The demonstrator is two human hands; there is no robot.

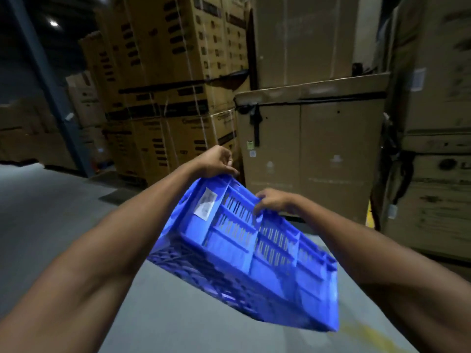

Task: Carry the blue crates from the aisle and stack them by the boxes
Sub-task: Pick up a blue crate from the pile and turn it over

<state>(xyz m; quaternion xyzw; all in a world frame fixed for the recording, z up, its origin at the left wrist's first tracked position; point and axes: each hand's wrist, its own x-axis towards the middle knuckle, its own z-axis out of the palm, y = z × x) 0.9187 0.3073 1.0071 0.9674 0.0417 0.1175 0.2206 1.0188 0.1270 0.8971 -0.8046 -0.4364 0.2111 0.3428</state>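
A blue slatted plastic crate (257, 253) hangs tilted in the air in front of me, its side wall with a white label facing up. My left hand (216, 161) grips the crate's far rim at the upper left corner. My right hand (274, 201) grips the same rim a little further right, fingers curled over the edge. Tall stacks of brown cardboard boxes (313, 149) stand just beyond the crate.
More strapped cardboard stacks (173, 72) rise at the centre left, and printed cartons (433, 187) stand at the right. A dark steel column (48, 80) slants at the left. Grey concrete floor (51, 212) stretches to the left and below me.
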